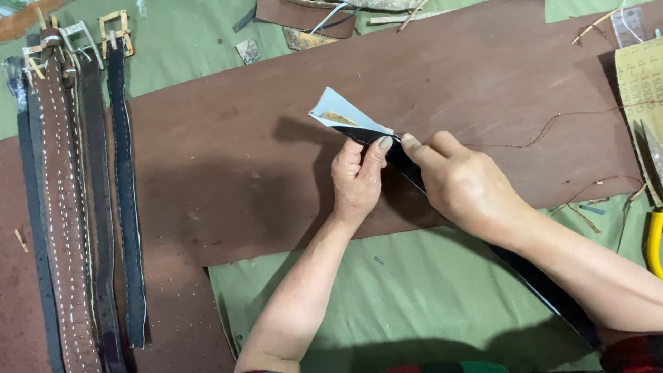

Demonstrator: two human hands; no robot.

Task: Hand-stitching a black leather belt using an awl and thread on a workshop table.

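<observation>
Both hands meet near the middle of the table (414,290), over a large brown leather sheet (228,179) that lies on green cloth; the left hand (357,181) pinches a black strap (407,166) between thumb and fingers (384,145), close to its pointed end, where a pale blue-grey lining (338,110) is folded outward and shows a small tan patch; the right hand (464,185) grips the same strap just beside the left, fingers closed over it, fingertips touching the left thumb; the strap runs under the right forearm toward the lower right corner, glossy and dark; a thin reddish thread (552,124) trails from the hands across the leather to the right; finished stitched belts (76,207) with buckles lie side by side along the left edge, well apart from the hands; a yellow tool handle (655,242) shows at the right edge.
</observation>
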